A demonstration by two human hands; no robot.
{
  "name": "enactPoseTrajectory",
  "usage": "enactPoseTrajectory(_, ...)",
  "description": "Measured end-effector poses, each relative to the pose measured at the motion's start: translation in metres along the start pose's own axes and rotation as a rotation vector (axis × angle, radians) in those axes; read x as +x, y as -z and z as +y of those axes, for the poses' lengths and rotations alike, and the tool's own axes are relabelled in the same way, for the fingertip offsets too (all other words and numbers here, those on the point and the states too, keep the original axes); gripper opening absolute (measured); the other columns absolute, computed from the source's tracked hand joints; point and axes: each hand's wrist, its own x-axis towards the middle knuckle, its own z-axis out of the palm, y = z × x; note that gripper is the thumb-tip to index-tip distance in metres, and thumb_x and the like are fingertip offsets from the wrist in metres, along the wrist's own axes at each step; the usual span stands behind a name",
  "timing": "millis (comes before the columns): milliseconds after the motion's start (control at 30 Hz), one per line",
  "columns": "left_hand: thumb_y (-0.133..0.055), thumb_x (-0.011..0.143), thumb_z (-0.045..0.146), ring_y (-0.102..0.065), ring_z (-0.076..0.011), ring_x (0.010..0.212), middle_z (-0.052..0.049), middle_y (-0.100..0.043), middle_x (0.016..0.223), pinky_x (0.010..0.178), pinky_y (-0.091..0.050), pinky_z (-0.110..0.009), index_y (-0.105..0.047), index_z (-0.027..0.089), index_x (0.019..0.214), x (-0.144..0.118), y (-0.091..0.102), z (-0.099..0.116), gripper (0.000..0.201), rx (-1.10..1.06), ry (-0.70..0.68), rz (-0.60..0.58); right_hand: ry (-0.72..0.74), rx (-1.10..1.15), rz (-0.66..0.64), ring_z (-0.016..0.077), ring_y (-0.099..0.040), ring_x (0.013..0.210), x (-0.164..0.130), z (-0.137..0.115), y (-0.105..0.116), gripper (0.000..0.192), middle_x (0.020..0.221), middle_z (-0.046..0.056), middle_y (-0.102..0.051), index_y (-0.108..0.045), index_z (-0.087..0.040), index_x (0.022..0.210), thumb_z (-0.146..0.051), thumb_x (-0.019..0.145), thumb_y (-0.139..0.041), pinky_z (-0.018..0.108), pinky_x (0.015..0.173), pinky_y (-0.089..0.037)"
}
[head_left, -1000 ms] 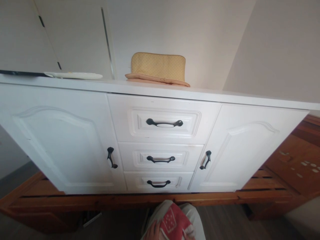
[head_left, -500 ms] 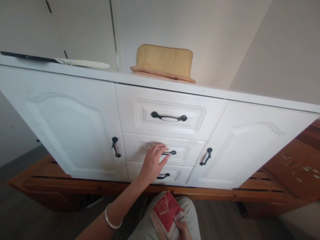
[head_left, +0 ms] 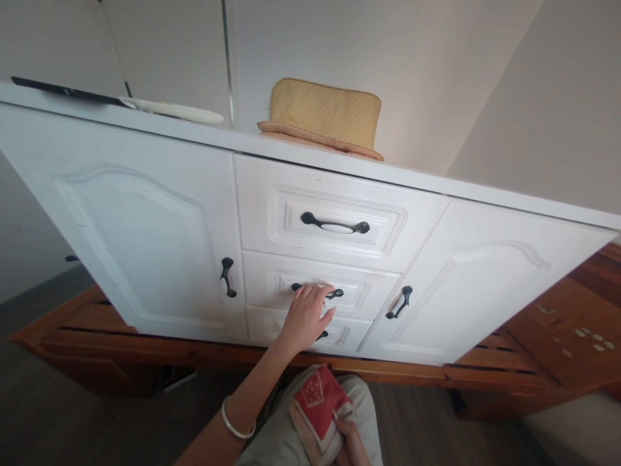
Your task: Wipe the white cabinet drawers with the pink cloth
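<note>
My left hand (head_left: 306, 317), with a pale bangle (head_left: 237, 424) on the wrist, is at the middle drawer (head_left: 264, 278) of a white cabinet. Its fingers curl over the dark drawer handle (head_left: 335, 294), hiding its middle, while the thumb stands apart below. No gap shows around this drawer's front. My right hand (head_left: 350, 435) grips a folded red and beige cloth (head_left: 321, 401) resting on my lap. Above the left hand is the top drawer's handle (head_left: 334, 224); the bottom drawer's handle (head_left: 322, 336) is mostly covered by the hand.
Cabinet doors (head_left: 140, 239) with dark handles flank the drawers. On the cabinet top (head_left: 242, 139) are a yellow dotted fabric item (head_left: 325, 113), a flat white object (head_left: 177, 111) and a thin black object (head_left: 63, 90). A brown wooden bench (head_left: 204, 353) runs under the cabinet.
My left hand has shifted slightly down, its thumb now away from the handle's right end, and the handle's left end shows. The view has tilted slightly. The cloth stays in my right hand.
</note>
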Motion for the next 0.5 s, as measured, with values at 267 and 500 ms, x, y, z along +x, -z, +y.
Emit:
enactPoseTrajectory(267,-0.059,0.098,0.032,-0.058,-0.0266,0.119,-0.008,-0.066,0.125,0.108,-0.042,-0.049,-0.051,0.023,0.136,-0.001,0.004,0.001,0.040,0.013,0.017,-0.041,0.012,0.025,-0.059,0.0344,-0.074,0.109,-0.005,-0.001,-0.002,0.048,0.109,0.009,-0.081,-0.082,-0.023,0.096,-0.043,0.054,-0.091,0.049,0.109,-0.050)
enactPoseTrajectory(500,-0.057,0.098,0.028,-0.063,-0.0239,0.110,-0.004,-0.071,0.118,0.102,-0.043,-0.044,-0.056,0.027,0.133,-0.061,0.025,0.040,0.034,-0.027,0.044,-0.014,0.044,-0.009,-0.051,0.0347,-0.071,0.114,-0.010,-0.009,-0.013,0.046,0.113,0.008,-0.080,-0.081,-0.026,0.102,-0.041,0.058,-0.086,0.049,0.104,-0.053)
